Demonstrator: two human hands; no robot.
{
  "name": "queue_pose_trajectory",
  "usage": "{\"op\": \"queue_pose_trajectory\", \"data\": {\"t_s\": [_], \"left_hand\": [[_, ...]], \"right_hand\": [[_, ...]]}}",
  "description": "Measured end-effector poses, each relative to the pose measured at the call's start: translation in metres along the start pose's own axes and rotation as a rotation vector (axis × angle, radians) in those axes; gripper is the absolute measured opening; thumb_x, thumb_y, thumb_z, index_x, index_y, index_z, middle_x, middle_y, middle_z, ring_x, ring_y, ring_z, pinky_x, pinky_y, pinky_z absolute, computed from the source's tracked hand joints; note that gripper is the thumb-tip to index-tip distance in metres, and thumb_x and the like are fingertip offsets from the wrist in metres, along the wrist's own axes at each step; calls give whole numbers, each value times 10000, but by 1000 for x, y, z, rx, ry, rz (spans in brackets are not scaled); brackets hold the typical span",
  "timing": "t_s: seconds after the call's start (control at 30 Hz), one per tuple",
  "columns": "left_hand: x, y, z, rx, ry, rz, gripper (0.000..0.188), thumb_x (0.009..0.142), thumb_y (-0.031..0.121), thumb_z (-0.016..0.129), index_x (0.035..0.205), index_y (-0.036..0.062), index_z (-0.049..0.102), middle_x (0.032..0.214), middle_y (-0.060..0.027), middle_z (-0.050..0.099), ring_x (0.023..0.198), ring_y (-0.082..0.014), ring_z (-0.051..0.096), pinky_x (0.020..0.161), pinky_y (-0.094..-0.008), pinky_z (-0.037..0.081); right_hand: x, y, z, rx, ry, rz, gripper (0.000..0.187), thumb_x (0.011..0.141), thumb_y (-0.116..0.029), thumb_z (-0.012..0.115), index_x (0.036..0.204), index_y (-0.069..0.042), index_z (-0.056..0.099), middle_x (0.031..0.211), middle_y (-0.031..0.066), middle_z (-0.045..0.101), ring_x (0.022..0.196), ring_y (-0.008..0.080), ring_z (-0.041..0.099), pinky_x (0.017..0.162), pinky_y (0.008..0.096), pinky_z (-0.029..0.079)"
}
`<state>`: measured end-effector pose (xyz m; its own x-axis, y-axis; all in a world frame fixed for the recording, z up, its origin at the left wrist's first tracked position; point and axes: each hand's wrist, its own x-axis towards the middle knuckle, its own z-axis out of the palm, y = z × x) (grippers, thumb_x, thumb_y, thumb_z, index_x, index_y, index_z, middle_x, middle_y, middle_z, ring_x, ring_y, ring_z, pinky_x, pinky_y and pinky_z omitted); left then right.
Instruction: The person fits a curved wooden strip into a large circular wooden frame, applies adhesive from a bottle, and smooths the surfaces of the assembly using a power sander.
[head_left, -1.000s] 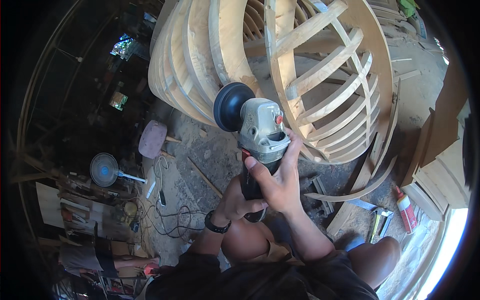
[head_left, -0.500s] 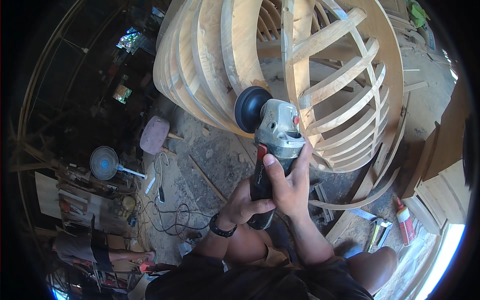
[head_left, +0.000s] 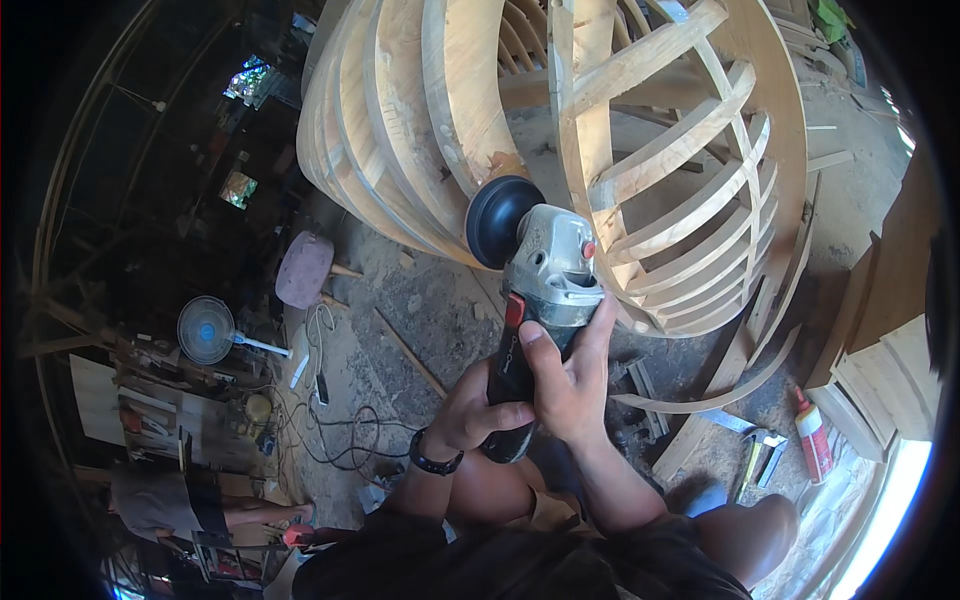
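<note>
An angle grinder (head_left: 553,270) with a round black sanding pad is held in both my hands. My left hand (head_left: 474,412), with a dark band on its wrist, wraps round the lower part of the black body. Higher up, my right hand (head_left: 568,378) grips the body just below the metal head, thumb on the near side. The pad (head_left: 503,222) is against or just in front of the lower edge of a curved wooden rib; I cannot tell whether it touches. That rib belongs to a large rounded wooden frame (head_left: 447,120) with many slats.
A pink-topped stool (head_left: 304,271) and a white fan (head_left: 208,330) stand at the left, near tangled cables (head_left: 345,437). At the right lie a red-and-white bottle (head_left: 812,440), a square (head_left: 728,421) and wooden boards (head_left: 880,390). Another person (head_left: 160,500) is at the lower left.
The wooden frame sits slightly higher and further left in the picture. Both hands and the grinder have shifted a little to the left, the grip unchanged.
</note>
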<state>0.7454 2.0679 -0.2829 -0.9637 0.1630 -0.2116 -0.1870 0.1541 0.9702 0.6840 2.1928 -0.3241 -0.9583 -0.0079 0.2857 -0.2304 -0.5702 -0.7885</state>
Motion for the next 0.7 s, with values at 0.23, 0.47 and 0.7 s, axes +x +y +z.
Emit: {"op": "queue_pose_trajectory", "data": {"t_s": [0.23, 0.47, 0.7], "left_hand": [[-3, -10, -5, 16, -22, -5, 694, 773, 363, 753, 1295, -18, 501, 1124, -69, 617, 1018, -145, 591, 890, -304, 478], [-4, -6, -6, 19, -33, -13, 687, 791, 332, 742, 1324, -19, 489, 1166, -72, 607, 1063, -149, 578, 933, -315, 459], [-7, -4, -8, -3, 8, 30, 706, 813, 373, 761, 1322, -29, 483, 1170, -72, 601, 1066, -146, 570, 938, -314, 454]], "right_hand": [[-10, -1, 2, -57, 21, 11, 827, 904, -235, 664, 1467, 84, 149, 1332, 265, 436, 1223, 313, 491, 1050, 413, 382], [-11, 5, 2, 42, 44, 42, 829, 910, -245, 665, 1479, 75, 154, 1350, 253, 416, 1257, 313, 461, 1071, 421, 357], [-5, -3, 6, -9, 31, 41, 840, 908, -248, 676, 1479, 80, 155, 1359, 253, 394, 1262, 312, 456, 1068, 423, 360]]}}
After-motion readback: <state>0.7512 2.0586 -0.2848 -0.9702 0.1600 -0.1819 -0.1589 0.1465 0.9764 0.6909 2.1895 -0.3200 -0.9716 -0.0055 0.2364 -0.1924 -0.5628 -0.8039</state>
